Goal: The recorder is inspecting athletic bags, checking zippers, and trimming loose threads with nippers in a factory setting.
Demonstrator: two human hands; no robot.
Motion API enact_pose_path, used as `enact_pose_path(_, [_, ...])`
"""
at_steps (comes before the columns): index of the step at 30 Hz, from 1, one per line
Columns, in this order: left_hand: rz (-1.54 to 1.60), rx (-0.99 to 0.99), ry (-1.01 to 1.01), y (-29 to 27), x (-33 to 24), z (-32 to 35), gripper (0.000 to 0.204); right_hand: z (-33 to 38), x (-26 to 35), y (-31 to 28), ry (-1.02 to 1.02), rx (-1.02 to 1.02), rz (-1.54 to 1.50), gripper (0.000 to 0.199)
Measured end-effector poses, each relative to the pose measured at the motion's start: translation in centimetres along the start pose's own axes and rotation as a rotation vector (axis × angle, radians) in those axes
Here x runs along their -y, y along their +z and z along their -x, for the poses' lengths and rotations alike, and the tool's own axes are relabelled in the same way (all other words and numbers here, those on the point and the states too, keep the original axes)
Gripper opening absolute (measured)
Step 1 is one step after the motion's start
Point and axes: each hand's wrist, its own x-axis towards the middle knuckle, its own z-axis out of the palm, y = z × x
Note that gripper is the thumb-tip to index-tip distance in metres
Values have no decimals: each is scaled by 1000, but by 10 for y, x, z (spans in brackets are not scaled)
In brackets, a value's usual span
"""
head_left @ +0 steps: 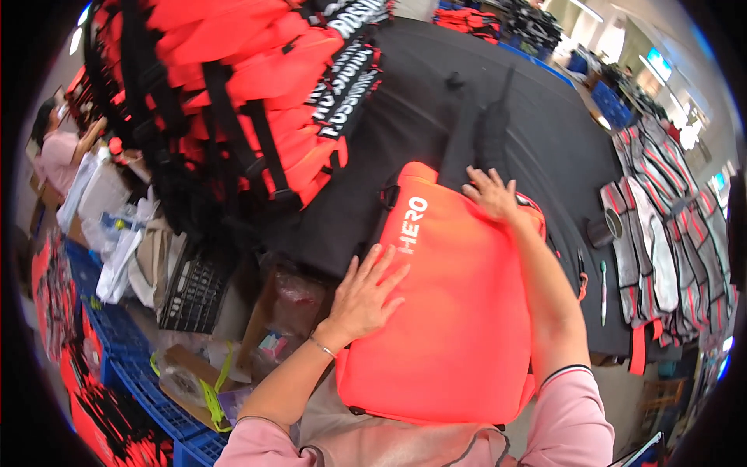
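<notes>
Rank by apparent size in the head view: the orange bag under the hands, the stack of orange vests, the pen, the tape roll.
1. Stack of orange vests, though it is about level with
2. the orange bag, which lies nearer the camera, so their order is unsure.
3. Tape roll.
4. Pen, longer but thinner.

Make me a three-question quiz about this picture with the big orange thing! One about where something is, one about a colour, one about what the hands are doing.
1. Where is the pile of orange vests?
A. Left of the orange panel
B. On the floor
C. On the person's lap

2. What colour is the table cover?
A. White
B. Black
C. Green

3. How do the hands lie?
A. Both in fists
B. Both flat on the orange panel
C. Both in the air

Answers:
1 A, it rises up left of the orange panel.
2 B, it shows dark around the panel.
3 B, left hand and right hand rest open on it.
</notes>
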Motion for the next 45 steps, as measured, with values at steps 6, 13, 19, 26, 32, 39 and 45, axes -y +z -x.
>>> enact_pose_path(6, [3,68,-122,-3,14,0,61,31,16,24,-248,-617,34,33])
enact_pose_path(13, [-5,129,-94,-5,13,-7,62,134,-1,64,-194,-461,-68,52])
enact_pose_path(19, [-27,141,-132,-14,21,-3,62,190,-109,-18,85,-915,-442,19])
enact_pose_path(26, [-171,9,-177,-36,-1,-43,35,200,-236,16,476,-730,-411,21])
enact_pose_path(32, [163,-215,239,5,-67,-175,36,183,-213,46,614,-459,11,22])
enact_pose_path(39, [-162,-199,180,98,-87,-234,52,186,-191,34,687,-450,-368,20])
enact_pose_path(45, [1,-195,163,127,-97,-166,54,177,-139,-8,395,-639,-715,38])
